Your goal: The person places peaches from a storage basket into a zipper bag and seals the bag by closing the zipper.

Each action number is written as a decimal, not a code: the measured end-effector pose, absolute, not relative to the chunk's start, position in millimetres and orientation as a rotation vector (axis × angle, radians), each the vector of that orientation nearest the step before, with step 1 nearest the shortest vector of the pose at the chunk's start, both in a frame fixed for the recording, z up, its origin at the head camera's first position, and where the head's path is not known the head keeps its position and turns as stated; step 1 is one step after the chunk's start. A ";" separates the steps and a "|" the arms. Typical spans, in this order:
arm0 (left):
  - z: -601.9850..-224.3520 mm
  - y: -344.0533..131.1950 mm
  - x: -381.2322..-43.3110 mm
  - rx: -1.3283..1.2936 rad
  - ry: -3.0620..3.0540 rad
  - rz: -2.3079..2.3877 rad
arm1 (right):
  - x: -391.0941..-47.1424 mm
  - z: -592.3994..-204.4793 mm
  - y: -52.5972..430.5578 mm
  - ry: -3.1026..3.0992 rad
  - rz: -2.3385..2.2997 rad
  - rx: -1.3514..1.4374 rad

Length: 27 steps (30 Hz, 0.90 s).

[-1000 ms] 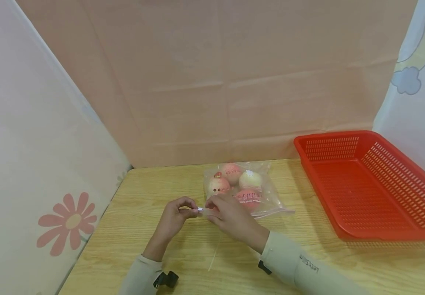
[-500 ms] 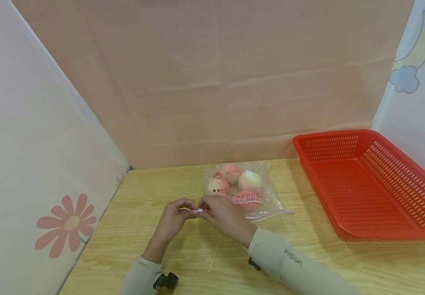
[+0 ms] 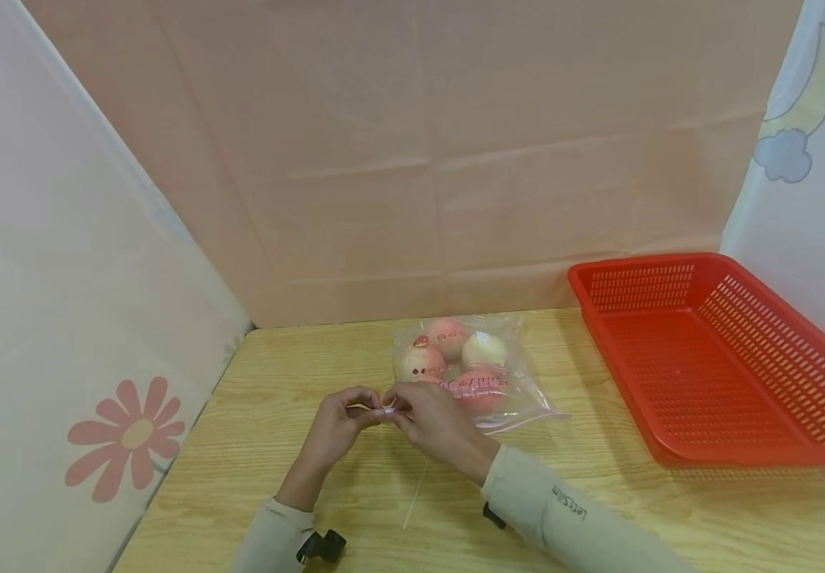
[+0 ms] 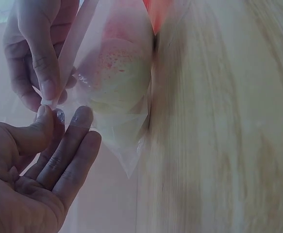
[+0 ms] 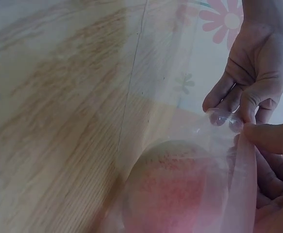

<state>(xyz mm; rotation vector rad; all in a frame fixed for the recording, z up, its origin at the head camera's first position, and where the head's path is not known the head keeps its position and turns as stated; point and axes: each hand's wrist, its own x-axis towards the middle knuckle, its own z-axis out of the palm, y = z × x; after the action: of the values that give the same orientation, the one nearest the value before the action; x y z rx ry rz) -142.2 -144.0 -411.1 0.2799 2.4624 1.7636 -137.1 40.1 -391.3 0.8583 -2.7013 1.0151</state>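
A clear zip bag (image 3: pixel 527 402) with red print lies on the wooden table. Inside are several round peach-like fruits (image 3: pixel 448 338), pink and pale yellow. The left hand (image 3: pixel 336 430) pinches the left end of the bag's zip edge between thumb and index finger. In the left wrist view its other fingers (image 4: pixel 66 162) are nearly straight against the film. Right beside it, the right hand (image 3: pixel 441 426) pinches the same zip edge, thumb and fingertips almost touching the left hand's. In the right wrist view a fruit (image 5: pixel 173 189) shows through the film below the hands.
A red plastic basket (image 3: pixel 609 358) with slotted sides stands at the right of the table (image 3: pixel 276 382). A thin pale strip or line (image 3: pixel 415 497) shows on the tabletop between the forearms. Cloth walls (image 3: pixel 355 199) close off the back and both sides.
The right hand has slid left along the zip edge until it meets the left hand, and has stayed there over the last half second. The left hand has kept its place.
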 end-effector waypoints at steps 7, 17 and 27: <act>-409.5 -142.8 -141.4 0.293 2.489 1.747 | -136.7 -392.9 43.6 -2.673 1.037 0.890; -409.0 -142.6 -142.3 0.268 2.502 1.733 | -134.4 -394.1 53.1 -2.693 1.014 0.827; -406.6 -143.8 -139.0 0.509 2.680 1.548 | -132.7 -390.3 54.1 -2.703 1.004 0.832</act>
<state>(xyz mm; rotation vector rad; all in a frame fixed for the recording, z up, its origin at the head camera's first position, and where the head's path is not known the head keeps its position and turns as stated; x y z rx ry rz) -139.0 -143.8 -406.6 0.5088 2.6805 1.5479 -132.7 54.1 -390.3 0.8316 -2.7030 1.0039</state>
